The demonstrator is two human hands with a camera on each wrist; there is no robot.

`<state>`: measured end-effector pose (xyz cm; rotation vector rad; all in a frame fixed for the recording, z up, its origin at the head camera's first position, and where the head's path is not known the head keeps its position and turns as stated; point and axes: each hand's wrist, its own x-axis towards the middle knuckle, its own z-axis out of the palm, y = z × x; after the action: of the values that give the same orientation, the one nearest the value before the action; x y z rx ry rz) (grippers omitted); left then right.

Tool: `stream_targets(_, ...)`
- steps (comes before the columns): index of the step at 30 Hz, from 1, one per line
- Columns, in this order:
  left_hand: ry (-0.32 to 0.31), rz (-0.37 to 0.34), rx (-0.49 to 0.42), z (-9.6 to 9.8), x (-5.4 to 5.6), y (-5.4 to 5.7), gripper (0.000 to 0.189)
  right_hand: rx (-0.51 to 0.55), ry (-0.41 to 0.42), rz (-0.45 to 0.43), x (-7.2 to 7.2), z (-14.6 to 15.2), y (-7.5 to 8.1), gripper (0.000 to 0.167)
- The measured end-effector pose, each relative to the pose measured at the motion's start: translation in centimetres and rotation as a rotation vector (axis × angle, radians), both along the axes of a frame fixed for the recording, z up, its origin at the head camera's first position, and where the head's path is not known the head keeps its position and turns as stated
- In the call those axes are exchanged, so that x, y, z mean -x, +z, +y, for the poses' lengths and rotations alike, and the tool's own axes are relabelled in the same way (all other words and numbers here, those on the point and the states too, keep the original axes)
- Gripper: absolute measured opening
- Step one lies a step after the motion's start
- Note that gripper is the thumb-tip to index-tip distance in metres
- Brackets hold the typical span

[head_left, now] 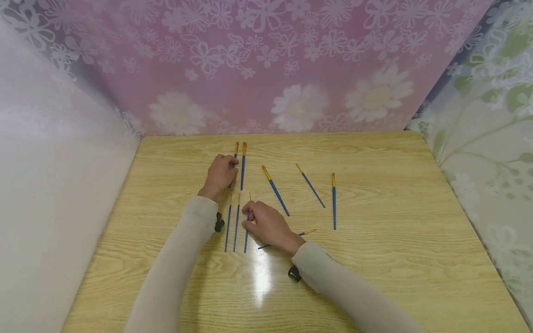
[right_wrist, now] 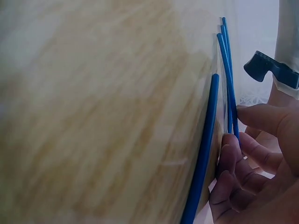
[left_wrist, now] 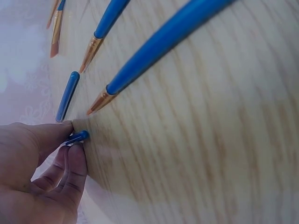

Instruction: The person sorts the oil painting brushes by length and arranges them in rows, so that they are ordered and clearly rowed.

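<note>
At the back left of the table, my left hand (head_left: 220, 175) pinches a flat paintbrush (head_left: 236, 148) between thumb and fingers; its blue handle end (left_wrist: 80, 136) pokes out in the left wrist view. A wider flat paintbrush (head_left: 243, 173) lies just right of it. Nearer the front, my right hand (head_left: 268, 224) holds a thin paintbrush (head_left: 246, 239) by its handle, tip pointing away. Left of that brush, two more thin paintbrushes (head_left: 236, 226) lie side by side, nearly parallel to it. Beneath my right wrist a slanted thin paintbrush (head_left: 308, 231) is partly hidden.
To the right lie an angled flat paintbrush (head_left: 275, 190), a slim paintbrush (head_left: 310, 186) and a round-tipped paintbrush (head_left: 334, 203), spaced apart. The wood-grain table (head_left: 395, 268) meets a pink flowered cloth (head_left: 250, 106) at the back, with a pale wall on the left.
</note>
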<state>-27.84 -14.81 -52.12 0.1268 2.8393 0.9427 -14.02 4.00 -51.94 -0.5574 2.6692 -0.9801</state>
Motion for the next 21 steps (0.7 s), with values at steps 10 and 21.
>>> stream_targets(10,0.007,0.002,0.005,0.07,-0.04,0.05,0.033,-0.067,0.02,0.057,-0.09,-0.29,-0.09,0.029)
stream_targets(21,0.016,-0.011,0.001,0.14,-0.07,0.02,0.034,-0.089,0.025,0.099,-0.12,-0.39,-0.28,0.026)
